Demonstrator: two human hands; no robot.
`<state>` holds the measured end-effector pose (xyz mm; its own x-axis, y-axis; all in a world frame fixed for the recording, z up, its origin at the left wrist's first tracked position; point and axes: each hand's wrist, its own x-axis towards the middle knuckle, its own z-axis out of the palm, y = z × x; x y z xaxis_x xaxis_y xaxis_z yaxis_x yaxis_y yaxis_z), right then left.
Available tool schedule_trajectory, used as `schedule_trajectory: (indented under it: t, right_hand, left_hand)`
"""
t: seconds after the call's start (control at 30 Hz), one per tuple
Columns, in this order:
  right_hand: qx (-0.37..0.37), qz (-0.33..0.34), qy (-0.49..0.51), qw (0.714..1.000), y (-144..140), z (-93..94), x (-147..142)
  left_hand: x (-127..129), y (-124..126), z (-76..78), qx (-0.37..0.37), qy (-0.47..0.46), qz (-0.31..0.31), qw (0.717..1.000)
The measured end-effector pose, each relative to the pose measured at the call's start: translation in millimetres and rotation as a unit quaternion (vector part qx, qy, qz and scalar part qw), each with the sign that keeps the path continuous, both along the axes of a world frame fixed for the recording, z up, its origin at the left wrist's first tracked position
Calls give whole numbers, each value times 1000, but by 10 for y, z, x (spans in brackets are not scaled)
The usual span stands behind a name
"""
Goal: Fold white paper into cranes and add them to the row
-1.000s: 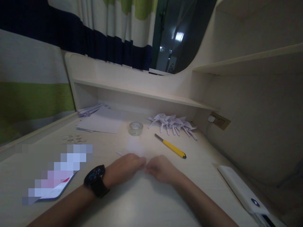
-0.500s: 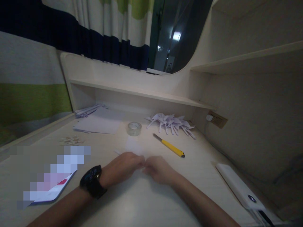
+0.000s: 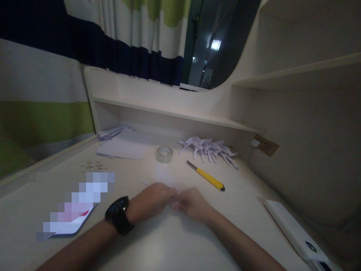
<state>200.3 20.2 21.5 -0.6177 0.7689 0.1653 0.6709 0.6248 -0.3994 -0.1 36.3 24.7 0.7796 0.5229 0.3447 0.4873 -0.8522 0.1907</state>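
My left hand, with a black watch on its wrist, meets my right hand over the desk. Both have their fingers pinched together at the tips, and whatever lies between them is hidden and blurred. Just beyond my left hand the end of a thin white paper stick shows; whether it is held or lies on the desk I cannot tell. A roll of clear tape sits farther back. To the right of my hands lies a yellow utility knife with its blade out. Several folded white paper pinwheels are lined up behind it.
White paper sheets are stacked at the back left, near a small pile of whitish bits. A phone lies at left, partly blurred out. On the right are a white oblong device and a plugged-in cable by the wall.
The whole view has shifted slightly, so everything appears a little farther right. My hands stay pinched together, with only a small movement at the fingertips.
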Motion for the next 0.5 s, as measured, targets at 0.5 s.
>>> schedule_trajectory:
  t: [0.5]
  right_hand:
    - [38,32,53,997,54,50,55]
  left_hand:
    - [-8,13,16,-9,-13,5,1000]
